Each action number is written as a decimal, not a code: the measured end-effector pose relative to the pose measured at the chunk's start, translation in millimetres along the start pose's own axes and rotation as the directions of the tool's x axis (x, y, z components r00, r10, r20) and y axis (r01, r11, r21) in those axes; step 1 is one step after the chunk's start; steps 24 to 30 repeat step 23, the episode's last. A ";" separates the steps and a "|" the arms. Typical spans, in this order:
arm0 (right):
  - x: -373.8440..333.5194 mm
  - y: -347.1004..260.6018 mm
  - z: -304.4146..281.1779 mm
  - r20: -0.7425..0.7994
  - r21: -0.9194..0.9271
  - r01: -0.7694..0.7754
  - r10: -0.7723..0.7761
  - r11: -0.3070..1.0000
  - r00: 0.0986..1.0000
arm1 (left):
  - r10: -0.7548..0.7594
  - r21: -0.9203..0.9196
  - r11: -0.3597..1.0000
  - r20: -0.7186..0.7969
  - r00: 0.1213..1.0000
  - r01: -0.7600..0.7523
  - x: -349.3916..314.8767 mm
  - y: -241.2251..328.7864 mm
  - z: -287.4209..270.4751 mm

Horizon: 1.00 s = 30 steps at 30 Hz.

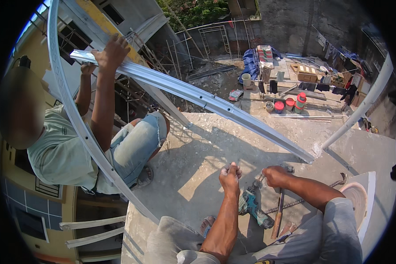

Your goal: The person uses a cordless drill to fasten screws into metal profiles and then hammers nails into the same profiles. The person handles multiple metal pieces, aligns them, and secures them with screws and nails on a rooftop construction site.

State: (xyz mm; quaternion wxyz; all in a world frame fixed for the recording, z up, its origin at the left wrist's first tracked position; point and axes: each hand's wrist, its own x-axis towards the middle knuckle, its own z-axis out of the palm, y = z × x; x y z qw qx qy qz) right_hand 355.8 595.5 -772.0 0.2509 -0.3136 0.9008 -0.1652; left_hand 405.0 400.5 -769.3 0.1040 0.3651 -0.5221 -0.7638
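Observation:
My left hand point(230, 177) is raised over the concrete ledge, its fingers pinched together; whatever small thing may be in them is too small to make out. My right hand point(275, 176) is closed beside the front end of a teal and black power tool point(253, 206), and what its fingers grip is hidden. Under my right wrist lies a hammer point(278, 215) with a wooden handle. Beyond my hands, a long silvery metal channel point(198, 97) slants down to the ledge. Its far end is held up by a co-worker's hands point(112, 53).
A co-worker point(66, 149) crouches at left. A curved metal strip point(81, 125) arcs past them. A pale pole point(361, 103) stands at right, and a twisted rod point(295, 203) lies near my knees. Beyond the concrete ledge point(198, 176) is a lower yard with buckets point(290, 102).

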 end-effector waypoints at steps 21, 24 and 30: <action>45.1 -94.1 -133.7 -0.812 -0.174 0.308 -0.313 0.935 0.493 | 0.134 -0.225 0.964 -0.045 0.990 -0.141 23.3 73.0 -2.5; 69.0 -101.2 -171.7 -0.897 -0.139 0.219 -0.216 0.966 0.385 | 0.187 -0.238 0.951 -0.058 0.981 -0.196 24.6 89.3 -2.9; 69.0 -101.2 -171.7 -0.897 -0.139 0.219 -0.216 0.966 0.385 | 0.187 -0.238 0.951 -0.058 0.981 -0.196 24.6 89.3 -2.9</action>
